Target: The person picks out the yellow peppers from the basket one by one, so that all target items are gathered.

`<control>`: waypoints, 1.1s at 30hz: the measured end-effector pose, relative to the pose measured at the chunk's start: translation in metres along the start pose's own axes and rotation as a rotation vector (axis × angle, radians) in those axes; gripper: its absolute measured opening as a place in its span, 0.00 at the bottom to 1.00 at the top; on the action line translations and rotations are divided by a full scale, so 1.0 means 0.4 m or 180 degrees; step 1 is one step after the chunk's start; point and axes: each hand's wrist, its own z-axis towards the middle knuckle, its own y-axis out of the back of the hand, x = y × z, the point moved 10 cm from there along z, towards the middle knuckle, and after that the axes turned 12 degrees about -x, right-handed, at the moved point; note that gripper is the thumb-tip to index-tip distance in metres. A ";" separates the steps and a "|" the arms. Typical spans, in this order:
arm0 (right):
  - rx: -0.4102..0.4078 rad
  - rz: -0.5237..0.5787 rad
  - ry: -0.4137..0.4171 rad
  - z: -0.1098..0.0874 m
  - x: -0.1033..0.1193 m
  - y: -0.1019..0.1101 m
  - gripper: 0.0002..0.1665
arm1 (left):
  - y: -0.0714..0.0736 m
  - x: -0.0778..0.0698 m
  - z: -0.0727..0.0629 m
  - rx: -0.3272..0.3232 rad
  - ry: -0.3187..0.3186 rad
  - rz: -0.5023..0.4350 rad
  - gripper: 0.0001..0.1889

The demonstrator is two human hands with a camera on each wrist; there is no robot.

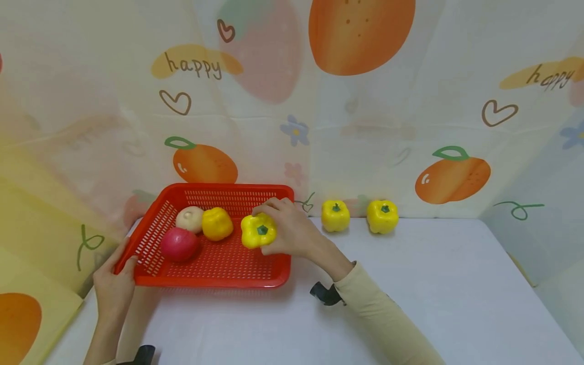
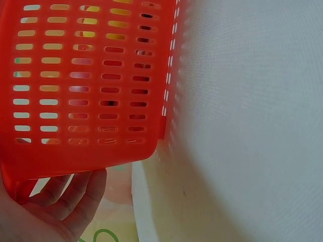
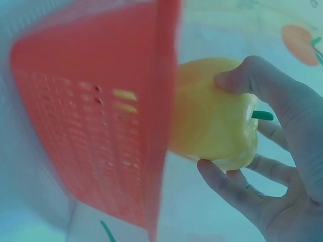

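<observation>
A yellow bell pepper (image 1: pixel 258 230) with a green stem is held by my right hand (image 1: pixel 292 228) over the right part of a red plastic basket (image 1: pixel 205 281). In the right wrist view, the thumb and fingertips grip the pepper (image 3: pixel 212 113) around its sides, just beyond the basket's rim. My left hand (image 1: pixel 114 284) grips the basket's left end by the rim; its fingers (image 2: pixel 86 201) curl under the edge. Inside the basket lie a pinkish-red round fruit (image 1: pixel 180 245), a cream-white bulb (image 1: pixel 189 219) and another yellow pepper (image 1: pixel 217 224).
Two more yellow bell peppers, one nearer the basket (image 1: pixel 335 216) and one farther right (image 1: pixel 382 217), stand upright at the back of the white table (image 1: pixel 433 284). A fruit-print cloth (image 1: pixel 356 111) hangs right behind them.
</observation>
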 end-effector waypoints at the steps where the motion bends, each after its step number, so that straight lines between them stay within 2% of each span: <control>1: -0.0026 0.0021 0.0001 -0.001 -0.002 0.008 0.36 | 0.001 0.001 0.000 -0.0001 0.0007 0.0012 0.24; 10: -0.0316 0.0280 -0.0072 -0.018 -0.033 0.066 0.35 | 0.001 0.006 -0.001 0.0032 0.0097 -0.0032 0.24; 15: -0.0427 0.0246 -0.0017 -0.027 -0.062 0.100 0.35 | 0.002 0.007 -0.002 0.0022 0.0085 -0.0033 0.24; 23: -0.0543 0.0254 -0.0232 -0.046 -0.119 0.160 0.35 | 0.006 -0.002 -0.005 -0.0039 0.0007 -0.0040 0.24; 33: -0.0625 0.0154 -0.0346 -0.068 -0.188 0.221 0.36 | -0.002 0.003 -0.002 0.0006 0.0052 -0.0060 0.24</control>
